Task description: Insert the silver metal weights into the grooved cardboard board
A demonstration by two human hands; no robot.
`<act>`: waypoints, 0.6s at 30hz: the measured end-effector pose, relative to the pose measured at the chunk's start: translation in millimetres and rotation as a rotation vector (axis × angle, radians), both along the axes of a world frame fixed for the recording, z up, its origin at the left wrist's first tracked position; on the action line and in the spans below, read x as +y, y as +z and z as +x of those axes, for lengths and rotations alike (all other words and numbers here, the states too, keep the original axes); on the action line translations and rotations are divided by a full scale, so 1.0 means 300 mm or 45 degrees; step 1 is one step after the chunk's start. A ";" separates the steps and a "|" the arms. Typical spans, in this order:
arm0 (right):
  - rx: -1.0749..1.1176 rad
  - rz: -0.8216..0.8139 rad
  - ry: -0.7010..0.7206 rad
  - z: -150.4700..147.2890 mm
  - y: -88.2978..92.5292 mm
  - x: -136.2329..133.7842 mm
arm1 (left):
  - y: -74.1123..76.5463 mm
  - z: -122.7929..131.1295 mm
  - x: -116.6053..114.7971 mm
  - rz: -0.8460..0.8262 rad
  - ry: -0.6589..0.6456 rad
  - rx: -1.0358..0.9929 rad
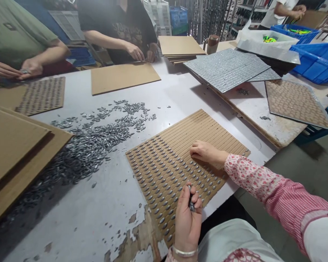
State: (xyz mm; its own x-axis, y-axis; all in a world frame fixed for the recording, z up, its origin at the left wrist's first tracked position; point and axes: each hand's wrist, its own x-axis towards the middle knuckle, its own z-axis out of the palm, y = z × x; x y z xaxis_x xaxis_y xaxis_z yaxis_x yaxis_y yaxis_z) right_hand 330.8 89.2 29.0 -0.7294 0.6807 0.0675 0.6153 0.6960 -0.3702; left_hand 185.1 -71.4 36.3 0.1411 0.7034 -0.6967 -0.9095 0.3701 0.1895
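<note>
Fingers of the left hand [189,218] clamp grey pieces [191,206]; the right hand's [206,151] bunch over cardboard [205,127]; far-right white crate [270,50] holds yellow-green items [269,39].

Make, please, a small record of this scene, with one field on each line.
Left hand: closed around several grey pieces, above the near part of the board
Right hand: at the board's middle; what it holds is hidden
Board: ridged, with rows of pieces on its left and near parts; far part mostly bare
Pile: loose pieces on the table, left of the board
Across the table: person in green, person in black
Background: mug
</note>
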 end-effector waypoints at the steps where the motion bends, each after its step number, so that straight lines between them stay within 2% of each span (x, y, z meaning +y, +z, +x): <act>1: -0.025 0.022 0.021 0.004 0.007 -0.002 | -0.002 -0.001 -0.001 -0.001 0.001 0.002; 6: -0.115 0.056 0.103 0.032 0.018 -0.010 | -0.009 -0.002 -0.004 0.014 0.003 -0.012; 11: -0.081 0.059 -0.055 0.041 0.006 -0.011 | -0.005 -0.001 -0.006 0.005 -0.005 -0.001; 18: 0.330 -0.348 -0.230 -0.001 0.004 -0.029 | -0.008 0.000 -0.007 -0.013 -0.006 0.004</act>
State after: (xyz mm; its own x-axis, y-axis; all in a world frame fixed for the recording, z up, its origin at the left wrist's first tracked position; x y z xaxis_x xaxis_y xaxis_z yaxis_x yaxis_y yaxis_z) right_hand 330.5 80.4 30.3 -0.5795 0.8143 0.0325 0.5803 0.4403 -0.6851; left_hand 184.9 -73.3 34.0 0.1418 0.6958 -0.7041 -0.9072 0.3760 0.1888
